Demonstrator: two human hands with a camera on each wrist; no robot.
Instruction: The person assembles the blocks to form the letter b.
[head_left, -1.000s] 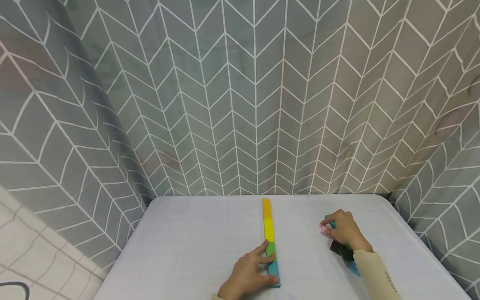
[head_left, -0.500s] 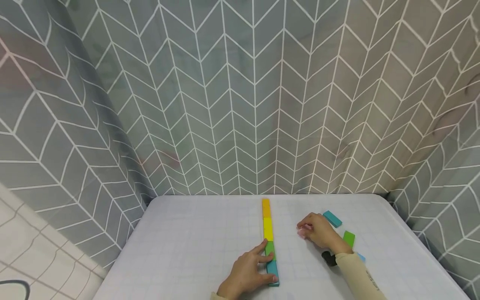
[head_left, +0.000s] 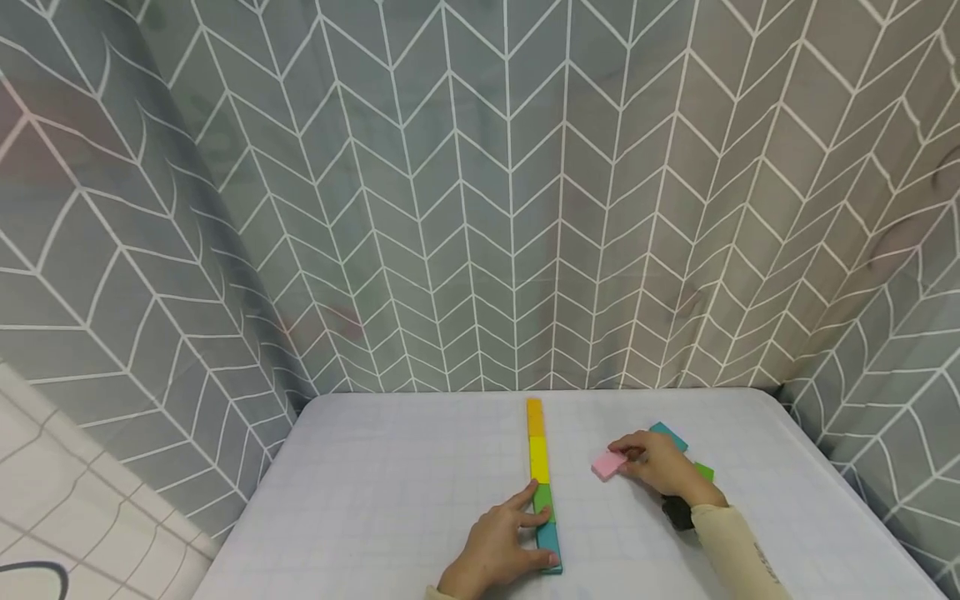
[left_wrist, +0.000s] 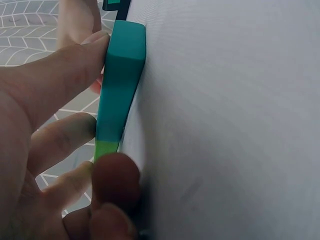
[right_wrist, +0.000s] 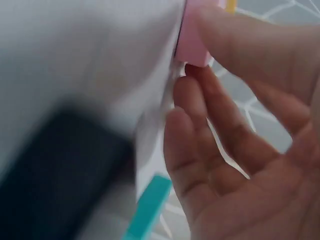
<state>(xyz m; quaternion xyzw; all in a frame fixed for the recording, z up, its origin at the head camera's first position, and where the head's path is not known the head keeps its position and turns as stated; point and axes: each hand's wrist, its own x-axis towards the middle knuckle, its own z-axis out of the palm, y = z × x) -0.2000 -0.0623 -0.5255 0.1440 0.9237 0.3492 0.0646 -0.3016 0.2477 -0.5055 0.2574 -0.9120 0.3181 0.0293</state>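
Note:
A straight row of small blocks runs away from the person in the head view: orange (head_left: pixel 534 417), yellow (head_left: pixel 538 460), green (head_left: pixel 543 500) and teal (head_left: pixel 550 542). My left hand (head_left: pixel 495 540) rests along its near end, fingers spread over the green and teal blocks. In the left wrist view the thumb lies on the teal block (left_wrist: pixel 121 95). To the right of the row, my right hand (head_left: pixel 662 467) pinches a pink block (head_left: pixel 607 465) low over the table. Seen from the right wrist, its thumb presses on the pink block (right_wrist: pixel 192 40) with fingertips at the end.
Behind the right hand lies another teal block (head_left: pixel 669 435). A green block (head_left: pixel 704 472) shows partly past the right wrist, which carries a black device (head_left: pixel 677 513). The white table (head_left: pixel 390 483) ends against a grey patterned curtain (head_left: pixel 480 250).
My right hand has carried the pink block left from the loose blocks toward the row, then shifted slightly back, showing more of the block. My left hand stays on the row.

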